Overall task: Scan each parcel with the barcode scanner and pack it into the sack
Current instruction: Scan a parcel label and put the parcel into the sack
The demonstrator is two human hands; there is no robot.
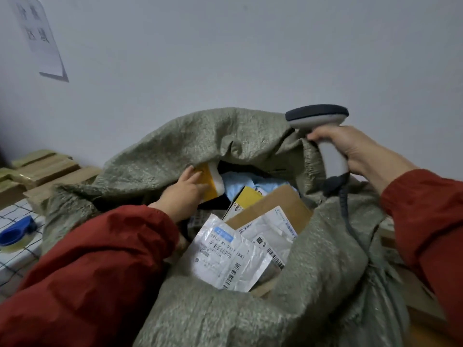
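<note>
My left hand [185, 194] is inside the mouth of the sack [175, 146]. The thumb sits over the top edge of a yellow parcel [210, 182] and the fingers are laid along its face, so I hold it. The parcel stands tilted, tucked right under the folded-over rim of the grey-green weave at the far left of the opening.

My right hand [350, 149] is up at the sack's far right edge with its fingers wrapped tight round the grip of the barcode scanner [320, 121]. The scanner's head is level above my knuckles, and its dark cable [344, 196] drops from the handle down the outside of the sack.

There's plenty in the sack. A white mailer [225, 251] lies nearest me with its printed label and barcodes face up. A brown cardboard box [273, 204] leans behind it, carrying a label of its own. Further in is a pale blue parcel [240, 181], and just beside it shows the corner of a smaller yellow box [248, 196].

Off to my left, a blue tape dispenser [16, 234] rests on a checked surface [15, 259]. Flat cartons [42, 169] are stacked behind it against the wall [250, 58]. A paper sign [40, 38] hangs high on that wall, its writing too blurred to read.
</note>
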